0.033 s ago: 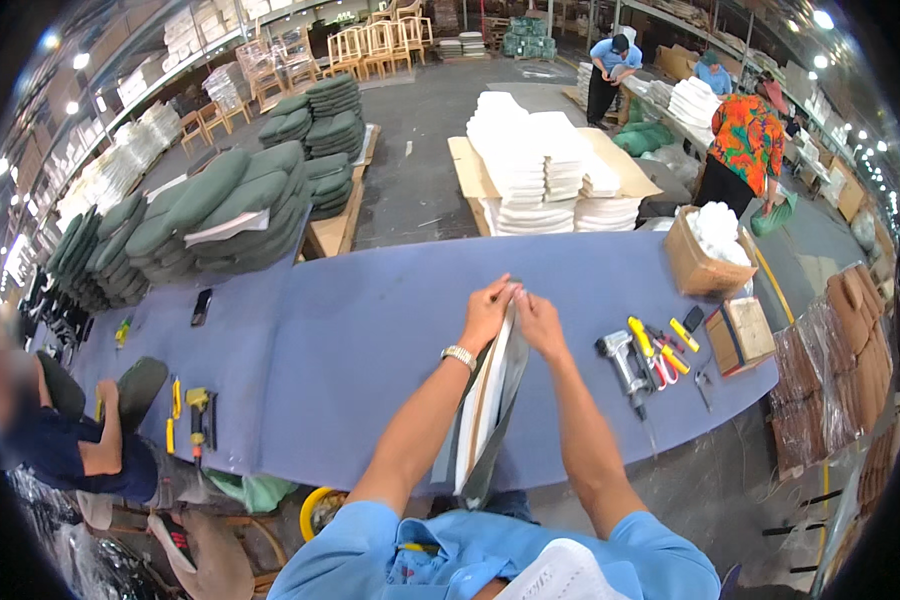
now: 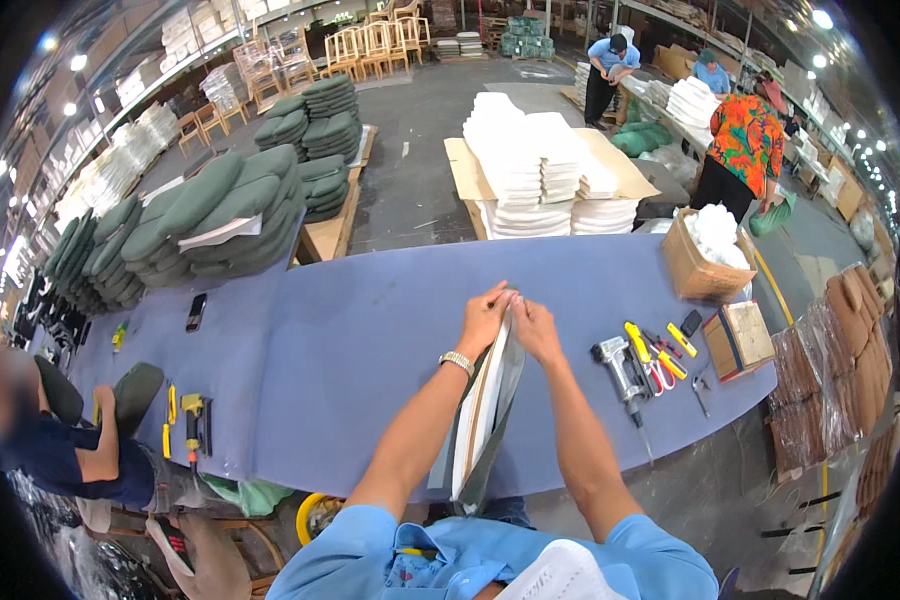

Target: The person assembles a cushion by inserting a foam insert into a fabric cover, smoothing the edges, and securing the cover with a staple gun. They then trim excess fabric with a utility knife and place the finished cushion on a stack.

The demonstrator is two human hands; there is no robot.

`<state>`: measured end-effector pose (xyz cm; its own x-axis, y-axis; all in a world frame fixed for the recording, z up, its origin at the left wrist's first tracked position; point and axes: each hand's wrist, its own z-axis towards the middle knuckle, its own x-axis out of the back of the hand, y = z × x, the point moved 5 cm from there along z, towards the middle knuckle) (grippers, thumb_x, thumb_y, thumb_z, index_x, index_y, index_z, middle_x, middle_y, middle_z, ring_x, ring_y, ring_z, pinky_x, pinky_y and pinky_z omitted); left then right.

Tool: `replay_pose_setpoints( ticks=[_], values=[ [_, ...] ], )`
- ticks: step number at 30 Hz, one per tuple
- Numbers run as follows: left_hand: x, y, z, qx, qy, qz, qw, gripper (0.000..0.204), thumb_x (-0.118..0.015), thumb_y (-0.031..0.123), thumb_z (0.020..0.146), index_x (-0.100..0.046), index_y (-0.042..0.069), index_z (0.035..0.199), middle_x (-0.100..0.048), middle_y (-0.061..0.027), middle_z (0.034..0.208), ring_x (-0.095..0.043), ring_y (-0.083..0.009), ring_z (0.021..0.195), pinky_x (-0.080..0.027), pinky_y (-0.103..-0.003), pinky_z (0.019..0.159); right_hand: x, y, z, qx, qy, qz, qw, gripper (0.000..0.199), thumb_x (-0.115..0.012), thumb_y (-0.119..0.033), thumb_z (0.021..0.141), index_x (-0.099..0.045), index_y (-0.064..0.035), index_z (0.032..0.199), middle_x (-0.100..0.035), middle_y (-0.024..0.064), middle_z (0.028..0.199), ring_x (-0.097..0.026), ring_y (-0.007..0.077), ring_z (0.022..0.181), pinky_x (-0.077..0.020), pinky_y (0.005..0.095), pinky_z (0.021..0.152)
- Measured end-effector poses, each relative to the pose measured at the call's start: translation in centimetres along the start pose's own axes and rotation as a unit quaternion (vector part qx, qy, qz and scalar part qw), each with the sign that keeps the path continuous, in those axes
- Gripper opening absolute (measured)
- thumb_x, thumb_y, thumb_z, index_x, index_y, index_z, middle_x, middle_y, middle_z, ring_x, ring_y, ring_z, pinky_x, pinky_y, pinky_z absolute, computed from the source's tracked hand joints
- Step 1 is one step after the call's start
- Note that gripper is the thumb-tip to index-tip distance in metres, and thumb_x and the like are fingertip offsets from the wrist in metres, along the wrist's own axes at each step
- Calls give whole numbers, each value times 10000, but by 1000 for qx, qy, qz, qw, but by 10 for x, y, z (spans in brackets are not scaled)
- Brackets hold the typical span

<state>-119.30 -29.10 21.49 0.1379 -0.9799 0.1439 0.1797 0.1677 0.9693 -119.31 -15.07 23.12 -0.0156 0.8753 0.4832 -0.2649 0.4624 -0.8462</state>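
Observation:
Between my forearms a cushion piece (image 2: 477, 420) stands on edge, with a white padding layer, a thin brown board edge and dark green fabric on its outer sides. My left hand (image 2: 484, 318) is closed on the fabric at its far end, the fingertips pinched together. Right against it, my right hand (image 2: 534, 328) pinches the same end from the other side. The cushion's near end points down toward my body. What exactly lies between the fingertips is too small to make out.
On the blue table (image 2: 370, 300), a staple gun (image 2: 622, 372), yellow-handled tools (image 2: 670, 362) and small pincers (image 2: 701, 394) lie right. A carton of white stuffing (image 2: 708, 265) and a smaller box (image 2: 740, 340) stand behind. Green cushions (image 2: 220, 210) pile at far left. A co-worker (image 2: 80, 430) sits left.
The view has tilted slightly. Both hands keep their pinch at the cushion's far end, with only a small shift of the fingers.

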Motion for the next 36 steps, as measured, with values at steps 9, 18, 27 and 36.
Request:
replay_pose_setpoints(
  ticks=[9,18,27,36],
  values=[
    [-70,-55,61,13,-19,176,984,202,-643,120,966,-756,-24,1052,-714,-134,1290,-694,-301,1146,-536,-376,968,-1,122,44,-126,-19,156,979,469,-505,-427,1066,-717,-10,1092,-689,170,831,-614,239,790,-498,404,727],
    [-93,-68,80,37,-8,25,999,170,-608,83,1010,-713,-20,927,-726,-151,1176,-633,-311,1260,-492,-406,1032,18,139,84,-161,-95,146,972,428,-493,-372,1068,-717,-8,1038,-697,229,853,-696,378,794,-502,438,689],
    [-70,-92,71,128,65,-192,971,238,-620,126,1038,-657,12,833,-703,-95,1009,-637,-274,1215,-439,-444,1098,3,69,81,71,-43,-53,995,317,-629,-256,1008,-606,-19,799,-605,115,699,-611,349,648,-467,428,565],
    [-42,-91,61,106,88,-200,970,254,-628,143,1032,-635,34,803,-709,-74,970,-657,-223,1113,-407,-446,1133,-19,47,67,43,-98,-113,988,274,-637,-230,985,-585,-66,772,-639,80,743,-629,270,661,-493,397,593]
  ],
)
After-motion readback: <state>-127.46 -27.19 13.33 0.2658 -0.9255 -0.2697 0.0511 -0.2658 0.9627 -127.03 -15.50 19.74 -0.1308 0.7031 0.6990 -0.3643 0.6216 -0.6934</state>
